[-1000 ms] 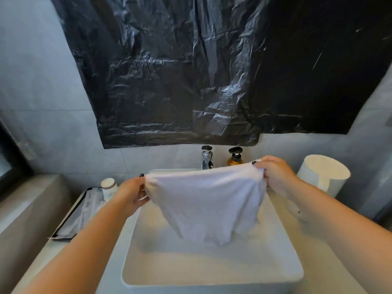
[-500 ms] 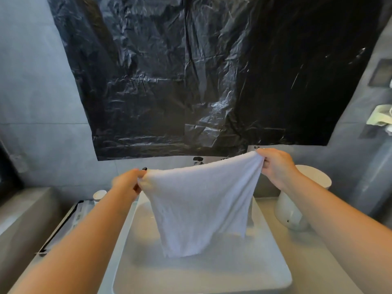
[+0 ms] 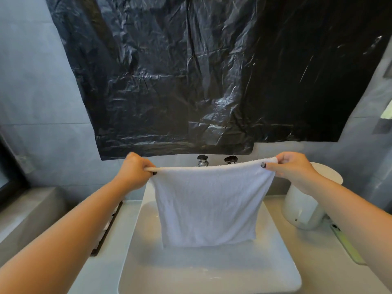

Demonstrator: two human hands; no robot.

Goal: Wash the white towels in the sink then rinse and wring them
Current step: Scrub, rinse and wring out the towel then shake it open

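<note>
A: Status?

B: Both hands up at mid-frame. Left hand (image 3: 135, 169) pinches the top left corner of the white towel (image 3: 209, 205), fingers curled round the rolled edge. Right hand (image 3: 291, 168) pinches the top right corner, thumb laid flat on the front of the cloth.

A: Towel position?

B: Spread flat and hanging straight down from the fingers, centre of frame, above the sink (image 3: 135, 257). Top edge is pulled taut and runs left-right between the hands. Bottom hem hangs inside the basin outline; can't tell if it touches the bottom.

A: Which hand's closer?

B: Neither, each owns a corner. My guess: next move is lowering it into the basin, so the drop is straight down, with the tap (image 3: 201, 160) just behind the top edge.

A: Water running?

B: None that I can see. The basin surface is too washed-out to tell wet from dry.

A: Any labels?

B: Nothing readable. Pump bottle (image 3: 230, 159) beside the tap shows only its dark top. White cylindrical container (image 3: 303, 209) at right has a small dark mark, illegible. Black plastic sheet (image 3: 212, 71) covers the wall above, no print.
</note>
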